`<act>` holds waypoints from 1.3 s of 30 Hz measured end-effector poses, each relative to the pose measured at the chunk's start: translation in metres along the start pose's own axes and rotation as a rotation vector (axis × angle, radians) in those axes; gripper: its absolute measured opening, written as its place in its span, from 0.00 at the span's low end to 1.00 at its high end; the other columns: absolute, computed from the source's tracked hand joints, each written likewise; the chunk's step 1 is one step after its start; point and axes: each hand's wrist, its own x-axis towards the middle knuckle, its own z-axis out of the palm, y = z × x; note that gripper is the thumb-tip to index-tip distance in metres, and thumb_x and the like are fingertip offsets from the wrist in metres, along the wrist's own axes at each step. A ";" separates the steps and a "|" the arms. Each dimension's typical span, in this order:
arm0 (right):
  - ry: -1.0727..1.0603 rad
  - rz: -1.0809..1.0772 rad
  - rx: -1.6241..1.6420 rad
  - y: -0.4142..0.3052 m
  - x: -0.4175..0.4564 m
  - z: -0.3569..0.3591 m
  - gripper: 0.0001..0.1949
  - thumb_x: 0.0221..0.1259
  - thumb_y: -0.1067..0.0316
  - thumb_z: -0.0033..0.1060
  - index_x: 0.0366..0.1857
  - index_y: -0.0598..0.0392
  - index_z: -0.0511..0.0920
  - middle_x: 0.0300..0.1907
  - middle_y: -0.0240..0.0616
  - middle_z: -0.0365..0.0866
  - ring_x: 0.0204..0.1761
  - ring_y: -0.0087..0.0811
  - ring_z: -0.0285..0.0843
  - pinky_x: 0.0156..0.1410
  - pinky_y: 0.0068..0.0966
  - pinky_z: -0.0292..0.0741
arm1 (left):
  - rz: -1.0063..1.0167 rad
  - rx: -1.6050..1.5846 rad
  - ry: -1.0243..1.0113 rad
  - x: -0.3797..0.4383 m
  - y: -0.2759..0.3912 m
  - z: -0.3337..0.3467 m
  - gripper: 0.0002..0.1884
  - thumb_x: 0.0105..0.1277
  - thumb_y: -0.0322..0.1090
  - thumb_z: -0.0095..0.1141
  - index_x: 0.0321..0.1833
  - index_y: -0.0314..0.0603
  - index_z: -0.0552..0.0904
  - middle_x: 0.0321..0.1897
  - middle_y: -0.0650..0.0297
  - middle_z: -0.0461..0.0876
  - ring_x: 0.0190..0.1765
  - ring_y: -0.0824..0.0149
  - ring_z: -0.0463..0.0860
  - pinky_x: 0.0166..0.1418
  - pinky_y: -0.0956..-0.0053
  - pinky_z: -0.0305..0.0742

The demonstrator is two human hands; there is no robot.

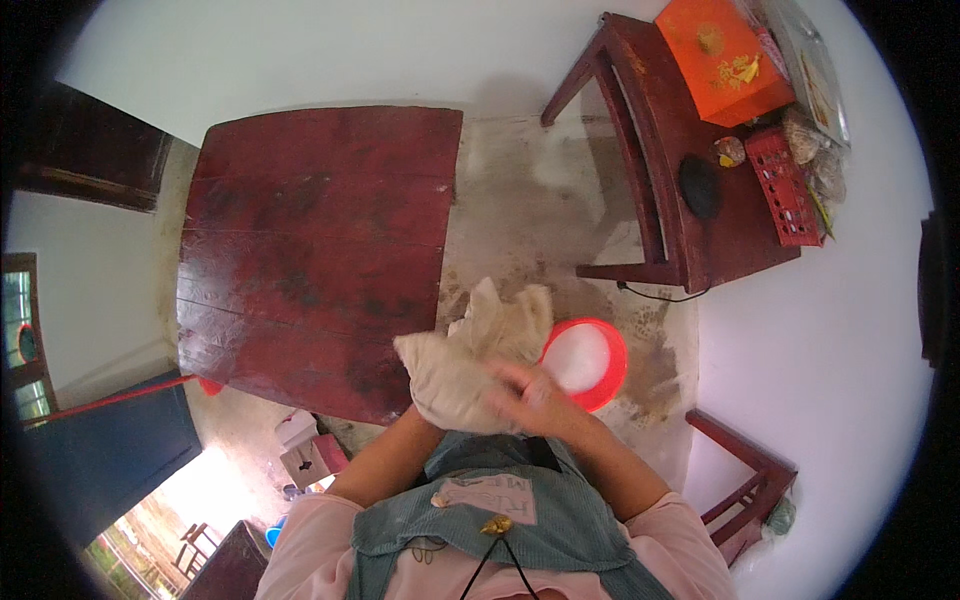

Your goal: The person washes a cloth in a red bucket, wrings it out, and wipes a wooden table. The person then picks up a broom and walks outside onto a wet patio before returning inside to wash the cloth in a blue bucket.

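Note:
A beige cloth [457, 375] is bunched up in front of my body, above the floor. My left forearm [394, 461] runs under its near left side, and the cloth covers my left hand, which supports it. My right hand [536, 401] is at the cloth's right side, blurred, with its fingers over the fabric; how firmly they grip cannot be made out. Just beyond this hand, a red plastic basin [619, 367] stands on the floor with whitish, sudsy-looking liquid [576, 358] in it.
A dark red wooden table [315, 225] extends ahead and left. On the right-hand side table [652, 82] are an orange box [724, 60], a red plastic basket [784, 187] and a black round object [699, 187]. A wooden stool [742, 450] stands by the right wall; cardboard boxes [304, 461] lie at left.

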 end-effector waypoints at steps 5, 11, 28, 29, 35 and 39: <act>0.635 -0.150 -0.570 0.046 0.010 -0.025 0.19 0.58 0.70 0.59 0.54 0.57 0.73 0.51 0.45 0.74 0.48 0.36 0.75 0.52 0.29 0.74 | 0.223 0.356 0.099 -0.017 -0.014 0.027 0.18 0.59 0.51 0.51 0.48 0.56 0.81 0.46 0.65 0.80 0.49 0.56 0.78 0.56 0.56 0.69; 0.506 -0.008 -0.086 0.124 -0.015 -0.012 0.30 0.60 0.63 0.57 0.67 0.56 0.62 0.64 0.53 0.64 0.68 0.47 0.60 0.71 0.36 0.58 | -0.070 0.409 -0.462 0.051 0.041 0.030 0.23 0.61 0.51 0.52 0.56 0.50 0.76 0.54 0.62 0.76 0.55 0.56 0.73 0.63 0.56 0.63; 0.482 0.248 1.303 0.254 0.078 -0.031 0.20 0.67 0.61 0.55 0.57 0.62 0.70 0.48 0.38 0.78 0.46 0.27 0.77 0.48 0.25 0.75 | -0.880 -1.436 0.200 0.049 -0.018 0.100 0.32 0.74 0.57 0.33 0.72 0.41 0.59 0.70 0.59 0.62 0.72 0.58 0.60 0.75 0.61 0.51; 0.460 0.246 1.188 0.262 0.091 -0.034 0.21 0.67 0.59 0.55 0.57 0.62 0.70 0.48 0.38 0.78 0.46 0.27 0.76 0.50 0.24 0.74 | -0.844 -1.461 0.212 0.058 -0.020 0.099 0.32 0.74 0.57 0.34 0.72 0.41 0.59 0.70 0.60 0.62 0.72 0.58 0.60 0.75 0.61 0.51; 0.265 0.126 0.880 0.187 0.177 -0.082 0.25 0.65 0.58 0.57 0.61 0.62 0.68 0.54 0.38 0.74 0.56 0.28 0.69 0.63 0.23 0.64 | -0.645 -1.372 0.465 0.087 -0.076 0.095 0.32 0.72 0.51 0.45 0.73 0.44 0.57 0.72 0.62 0.59 0.72 0.59 0.59 0.75 0.61 0.51; 0.397 -0.304 0.676 0.209 0.267 -0.084 0.29 0.61 0.58 0.61 0.62 0.63 0.63 0.52 0.47 0.76 0.54 0.33 0.74 0.58 0.30 0.70 | -0.459 -1.509 0.742 0.138 -0.112 0.089 0.29 0.73 0.51 0.42 0.71 0.43 0.60 0.70 0.62 0.63 0.70 0.63 0.62 0.73 0.62 0.51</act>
